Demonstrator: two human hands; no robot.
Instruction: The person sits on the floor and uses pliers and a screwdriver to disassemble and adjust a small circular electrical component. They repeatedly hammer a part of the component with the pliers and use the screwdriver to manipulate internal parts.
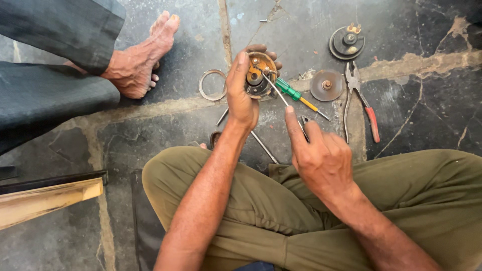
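1. Fingers of the left hand (241,95) wrap the rim of a round metal assembly (258,74), held up above the stone floor (432,110).
2. The right hand (321,158) pinches a thin tool (281,95), its tip inside the assembly.
3. The assembly looks rigid and fairly heavy, with small delicate inner parts; the rim seems the safest hold.
4. Nearby lie a green-handled screwdriver (296,94), pliers (359,100), a metal ring (212,84) and two discs (327,85).
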